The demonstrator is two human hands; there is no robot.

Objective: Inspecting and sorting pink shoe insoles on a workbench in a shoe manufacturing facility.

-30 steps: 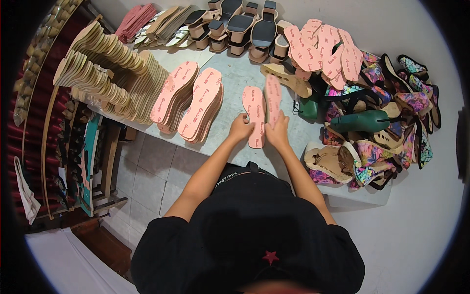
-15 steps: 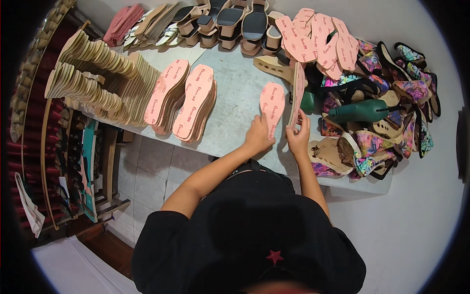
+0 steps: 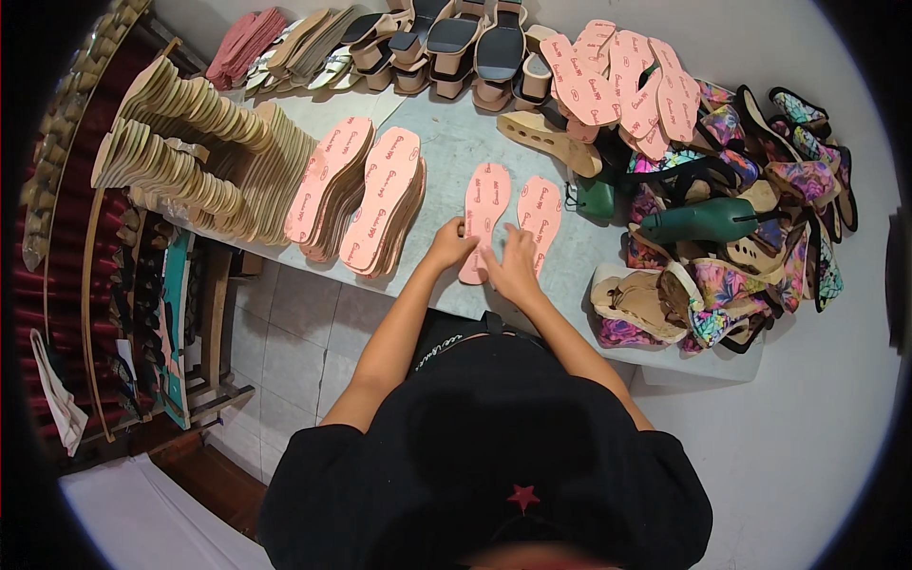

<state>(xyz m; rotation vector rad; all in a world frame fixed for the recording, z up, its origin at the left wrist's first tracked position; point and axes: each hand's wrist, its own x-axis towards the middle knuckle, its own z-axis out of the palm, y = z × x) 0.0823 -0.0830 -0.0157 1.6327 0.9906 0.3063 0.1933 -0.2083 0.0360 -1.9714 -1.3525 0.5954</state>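
Observation:
Two pink printed shoe insoles lie side by side on the table in front of me. My left hand [image 3: 450, 245] has its fingers curled at the left edge of the left insole [image 3: 487, 204], gripping it near its lower end. My right hand [image 3: 516, 266] lies between the two insoles with its fingers apart. Its thumb touches the lower right part of the left insole, and its fingertips reach the left edge of the right insole [image 3: 541, 204]. Further left stand two neat stacks of pink insoles [image 3: 385, 195] [image 3: 332, 180].
Rows of wooden-coloured sole pieces [image 3: 180, 180] stand at the left. Black-topped heeled sandals [image 3: 501, 52] line the back. Loose pink insoles [image 3: 627, 81] are heaped at the back right, beside floral shoes [image 3: 798, 180], green shoe lasts [image 3: 698, 220] and a tan last [image 3: 551, 138].
Both hands have shifted left. The insole held on edge by my right hand now lies flat beside the other one, and my right hand has come over between them.

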